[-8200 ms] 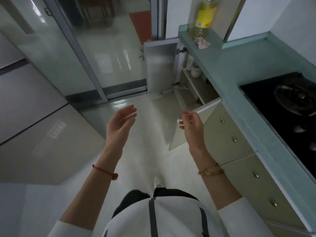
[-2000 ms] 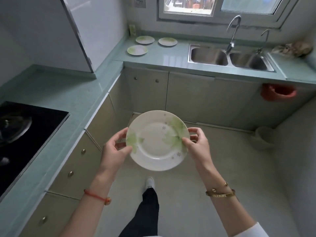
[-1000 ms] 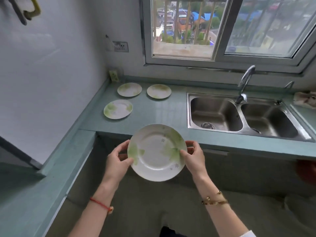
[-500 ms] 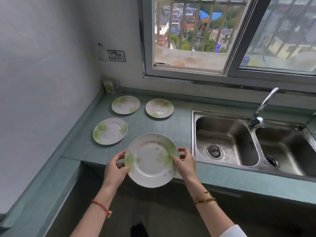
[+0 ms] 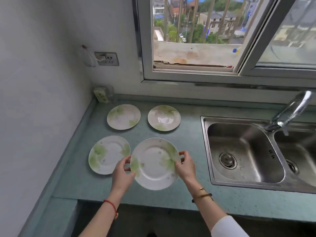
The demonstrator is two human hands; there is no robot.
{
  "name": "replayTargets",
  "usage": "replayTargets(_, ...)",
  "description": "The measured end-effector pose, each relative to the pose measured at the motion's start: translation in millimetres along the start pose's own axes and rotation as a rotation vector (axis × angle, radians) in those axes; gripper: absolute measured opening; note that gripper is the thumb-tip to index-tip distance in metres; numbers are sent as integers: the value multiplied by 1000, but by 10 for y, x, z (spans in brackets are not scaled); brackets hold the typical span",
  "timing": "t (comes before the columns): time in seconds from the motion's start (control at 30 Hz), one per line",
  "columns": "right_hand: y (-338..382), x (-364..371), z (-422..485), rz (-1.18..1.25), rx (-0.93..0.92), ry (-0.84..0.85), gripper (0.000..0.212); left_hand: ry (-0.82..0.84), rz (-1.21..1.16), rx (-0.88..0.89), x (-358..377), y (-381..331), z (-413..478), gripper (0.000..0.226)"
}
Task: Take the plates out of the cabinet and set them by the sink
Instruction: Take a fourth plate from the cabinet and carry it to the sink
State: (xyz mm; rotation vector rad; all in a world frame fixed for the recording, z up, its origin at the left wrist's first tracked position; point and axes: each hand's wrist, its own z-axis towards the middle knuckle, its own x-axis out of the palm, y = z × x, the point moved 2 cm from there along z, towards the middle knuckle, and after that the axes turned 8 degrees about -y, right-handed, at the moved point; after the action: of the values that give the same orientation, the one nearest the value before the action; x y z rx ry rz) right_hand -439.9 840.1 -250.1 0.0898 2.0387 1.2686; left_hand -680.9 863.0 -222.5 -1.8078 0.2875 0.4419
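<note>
I hold a white plate with green leaf print [image 5: 154, 164] over the teal countertop [image 5: 188, 146], just left of the steel sink [image 5: 242, 151]. My left hand [image 5: 122, 175] grips its left rim and my right hand [image 5: 185, 165] grips its right rim. I cannot tell whether the plate touches the counter. Three matching plates lie flat on the counter: one at front left [image 5: 108, 154], one at back left [image 5: 123, 116], one at back right [image 5: 164, 117]. The held plate's edge sits close beside the front-left plate. The cabinet is out of view.
A double sink with a curved tap [image 5: 289, 112] fills the right side. A wall socket [image 5: 106, 59] and a small box [image 5: 101, 94] sit in the back left corner. A barred window [image 5: 196, 35] is behind the counter. White wall bounds the left.
I have walked from the open cabinet to the sink counter carrying the plate in both hands. In the last half second the plate moved forward from the counter's edge to over the counter.
</note>
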Motion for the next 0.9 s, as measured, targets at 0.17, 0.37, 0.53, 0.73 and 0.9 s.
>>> replayTargets(0.17,-89,266,262,-91,44,2,29,85,60,-49,115,127,376,60)
replayTargets(0.37,-210,379,513,-207,93,12,30,224,62,-112,320,192,639,68)
replayTargets(0.53,-286,442,608,-274,119,18,35,292,49,-185,423,279,776,74)
replayTargets(0.73,-329,472,606,-299,124,21,37,356,20,-225,442,354,785,76)
replayTargets(0.9,-330,493,594,-299,147,24,42,415,11,-265,441,350,773,79)
